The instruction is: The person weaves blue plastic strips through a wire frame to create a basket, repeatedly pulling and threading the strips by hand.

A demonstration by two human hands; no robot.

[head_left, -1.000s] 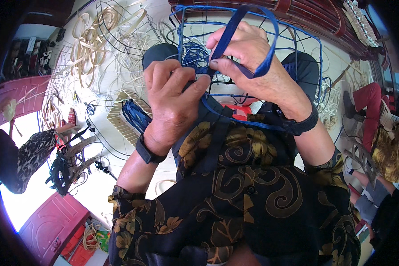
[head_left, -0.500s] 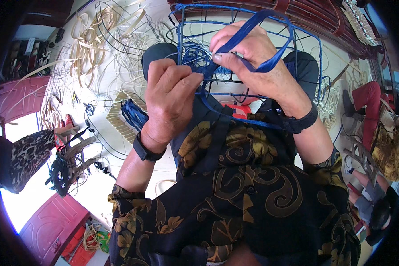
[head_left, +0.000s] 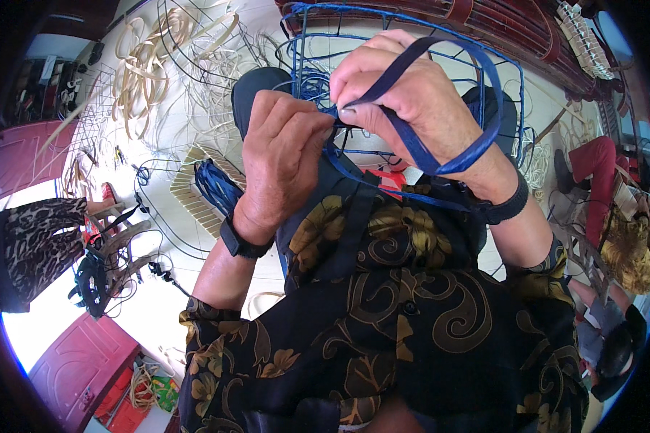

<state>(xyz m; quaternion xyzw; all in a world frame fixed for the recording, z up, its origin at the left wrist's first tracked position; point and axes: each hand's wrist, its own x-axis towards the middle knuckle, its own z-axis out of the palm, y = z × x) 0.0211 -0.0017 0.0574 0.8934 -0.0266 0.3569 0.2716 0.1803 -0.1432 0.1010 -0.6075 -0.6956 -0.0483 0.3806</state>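
Observation:
A wire basket frame (head_left: 412, 14) wrapped in blue strip stands over my knees. At its near left part, my left hand (head_left: 282, 148) is closed in a pinch at the wrapped wire. My right hand (head_left: 412, 101) pinches a flat blue strip (head_left: 477, 141) close beside the left fingertips. From there the strip loops up and round over the back of my right hand. Another blue length (head_left: 383, 186) curves below both hands. What exactly the left fingers grip is partly hidden.
A bundle of blue strips (head_left: 217, 186) lies on a slatted mat (head_left: 188, 191) to the left. Tan strips (head_left: 141, 86) pile on the floor beyond. A dark red wooden bench (head_left: 498, 29) runs along the far side. Other people sit at the left and right edges.
My right hand has shifted slightly nearer the left hand, and its strip loop has swung lower and to the right. My left hand stays at the frame.

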